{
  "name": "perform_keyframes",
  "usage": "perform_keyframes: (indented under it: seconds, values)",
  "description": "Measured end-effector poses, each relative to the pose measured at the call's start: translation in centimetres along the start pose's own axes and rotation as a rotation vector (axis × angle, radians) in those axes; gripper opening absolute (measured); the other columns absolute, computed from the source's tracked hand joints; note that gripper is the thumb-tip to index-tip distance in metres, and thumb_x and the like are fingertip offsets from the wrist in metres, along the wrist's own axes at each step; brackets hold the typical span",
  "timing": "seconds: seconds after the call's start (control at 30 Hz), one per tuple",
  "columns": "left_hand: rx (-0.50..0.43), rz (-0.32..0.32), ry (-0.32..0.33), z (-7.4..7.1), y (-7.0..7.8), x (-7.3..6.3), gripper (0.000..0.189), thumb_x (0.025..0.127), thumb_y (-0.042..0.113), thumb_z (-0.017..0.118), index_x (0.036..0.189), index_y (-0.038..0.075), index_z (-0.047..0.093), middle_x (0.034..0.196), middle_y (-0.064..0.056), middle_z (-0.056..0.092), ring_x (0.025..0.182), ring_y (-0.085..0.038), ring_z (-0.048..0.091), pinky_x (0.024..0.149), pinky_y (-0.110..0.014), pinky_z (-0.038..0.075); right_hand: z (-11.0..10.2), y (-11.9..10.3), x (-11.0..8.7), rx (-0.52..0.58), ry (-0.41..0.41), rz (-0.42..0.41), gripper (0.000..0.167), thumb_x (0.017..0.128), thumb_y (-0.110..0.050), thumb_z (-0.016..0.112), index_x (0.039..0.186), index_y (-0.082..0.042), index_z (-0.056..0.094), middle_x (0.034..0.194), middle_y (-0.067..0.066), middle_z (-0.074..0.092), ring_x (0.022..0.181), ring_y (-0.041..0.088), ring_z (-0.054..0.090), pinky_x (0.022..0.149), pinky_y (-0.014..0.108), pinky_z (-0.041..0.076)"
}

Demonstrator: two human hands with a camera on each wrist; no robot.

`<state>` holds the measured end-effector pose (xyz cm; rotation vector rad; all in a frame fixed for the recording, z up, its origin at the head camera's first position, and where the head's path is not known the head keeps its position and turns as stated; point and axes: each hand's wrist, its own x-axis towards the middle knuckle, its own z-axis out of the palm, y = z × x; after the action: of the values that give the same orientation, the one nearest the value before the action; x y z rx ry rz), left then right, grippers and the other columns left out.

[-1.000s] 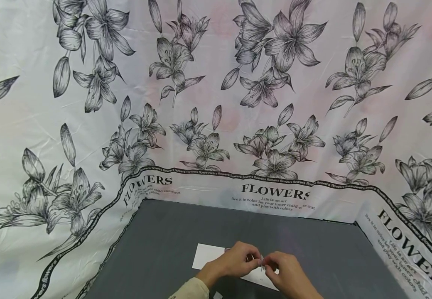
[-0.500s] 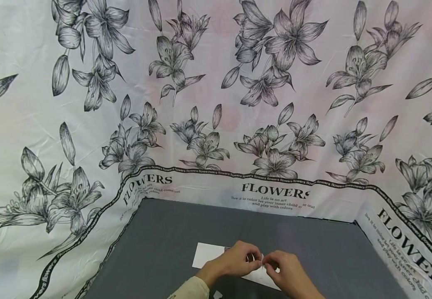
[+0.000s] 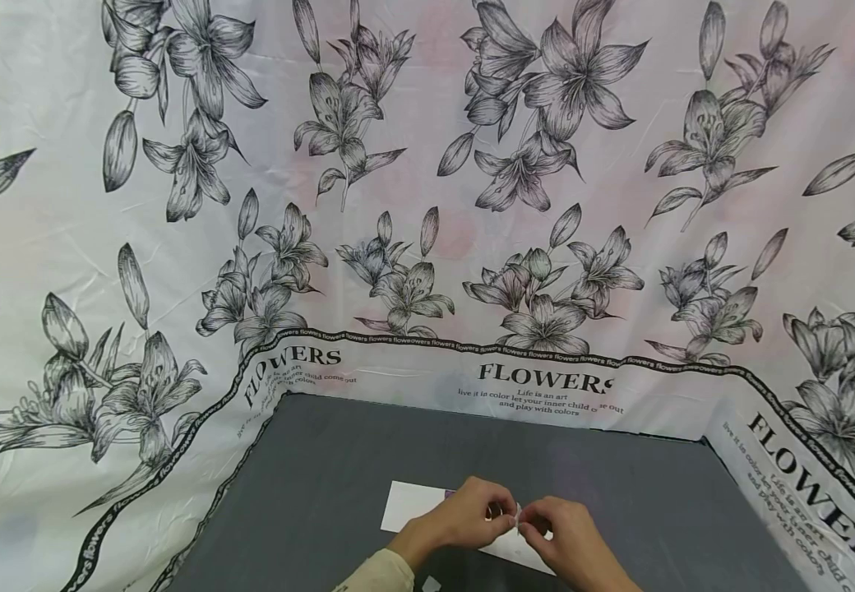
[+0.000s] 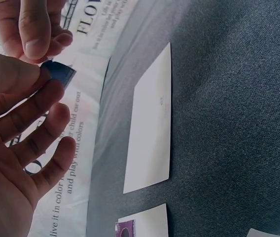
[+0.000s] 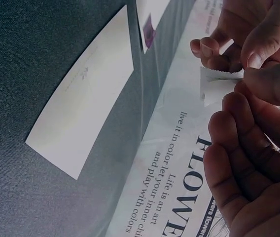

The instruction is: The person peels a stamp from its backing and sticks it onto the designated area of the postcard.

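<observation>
left hand (image 3: 469, 515) and right hand (image 3: 565, 533) both pinch small toothed paper piece (image 5: 217, 90); probably very light, thin, easy to tear; better hold by edges.

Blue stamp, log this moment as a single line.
left hand: pinching blue stamp | right hand: pinching blue stamp | white cards: on table

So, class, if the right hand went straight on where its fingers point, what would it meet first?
Most likely the left hand, just ahead in the head view, past the slip that the right hand pinches; exact depth is unclear.
</observation>
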<state>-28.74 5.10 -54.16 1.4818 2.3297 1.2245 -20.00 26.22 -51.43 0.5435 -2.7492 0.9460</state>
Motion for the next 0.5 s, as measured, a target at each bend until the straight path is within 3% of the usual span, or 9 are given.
perform_keyframes:
  seconds: [0.3, 0.5]
  values:
    - [0.014, 0.027, 0.009, 0.04, -0.13, 0.00, 0.011, 0.105, 0.010, 0.069, 0.103, 0.009, 0.080, 0.095, 0.001, 0.079, 0.079, 0.006, 0.063, 0.082, -0.022, 0.061, 0.23, 0.04, 0.05, -0.014, 0.015, 0.010, 0.009, 0.099, -0.017, 0.080, 0.090, -0.018, 0.080, 0.083, -0.017, 0.070, 0.071, -0.006, 0.062, 0.064, 0.027, 0.055]
    - [0.020, 0.030, 0.010, 0.11, -0.13, -0.07, 0.011, 0.104, 0.010, 0.070, 0.104, 0.008, 0.080, 0.093, 0.001, 0.079, 0.078, 0.008, 0.061, 0.080, -0.022, 0.061, 0.34, -0.03, -0.01, -0.026, 0.029, 0.015, 0.012, 0.098, -0.011, 0.077, 0.088, -0.017, 0.079, 0.081, -0.016, 0.069, 0.069, -0.006, 0.060, 0.063, 0.025, 0.053]
